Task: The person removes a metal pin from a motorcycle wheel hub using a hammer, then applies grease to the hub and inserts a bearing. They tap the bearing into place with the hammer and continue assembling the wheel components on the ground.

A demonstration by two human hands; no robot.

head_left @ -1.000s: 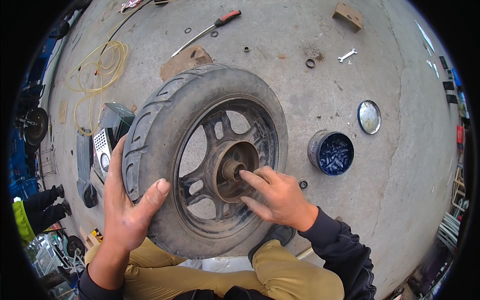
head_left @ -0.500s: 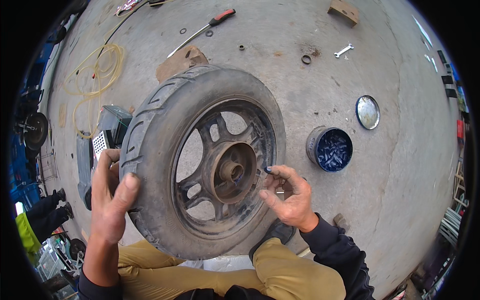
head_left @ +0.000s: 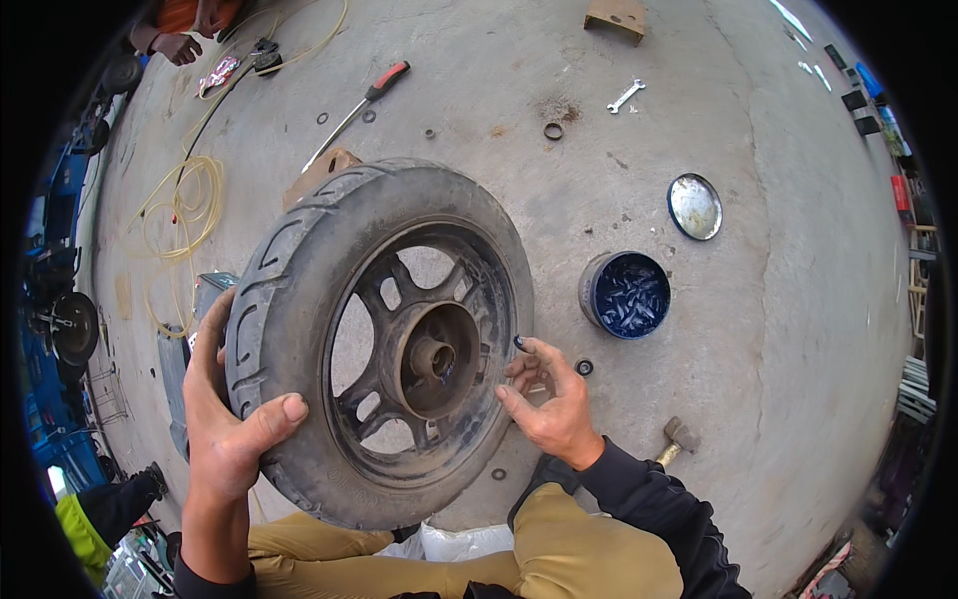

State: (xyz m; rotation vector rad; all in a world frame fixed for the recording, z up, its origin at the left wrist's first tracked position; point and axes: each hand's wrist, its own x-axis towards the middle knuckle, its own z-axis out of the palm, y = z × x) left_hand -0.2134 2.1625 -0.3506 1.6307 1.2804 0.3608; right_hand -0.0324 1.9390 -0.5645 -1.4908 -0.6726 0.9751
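Note:
My left hand (head_left: 225, 419) grips the left side of a worn scooter tyre (head_left: 279, 419) on a dark spoked rim (head_left: 373, 298), held tilted upright before me. At its centre the rusty hub (head_left: 431, 355) has blue grease inside. My right hand (head_left: 551, 411) is beside the wheel's right edge, fingers curved and apart, with dark blue grease on the index fingertip. An open tin of blue grease (head_left: 631, 296) stands just above that hand, its round lid (head_left: 695, 207) lying beyond it.
Around lie a red-handled screwdriver (head_left: 387, 82), wrench (head_left: 627, 96), metal bracket (head_left: 616, 18), rings (head_left: 553, 131), hammer (head_left: 681, 435) and coiled yellow hose (head_left: 180, 200). A co-worker's hands (head_left: 180, 46) appear top left; another person's leg (head_left: 120, 504) is lower left.
My right hand has come out of the hub to the wheel's right edge. The view has shifted, the wheel tilting slightly, and a co-worker's hands now show at the top left.

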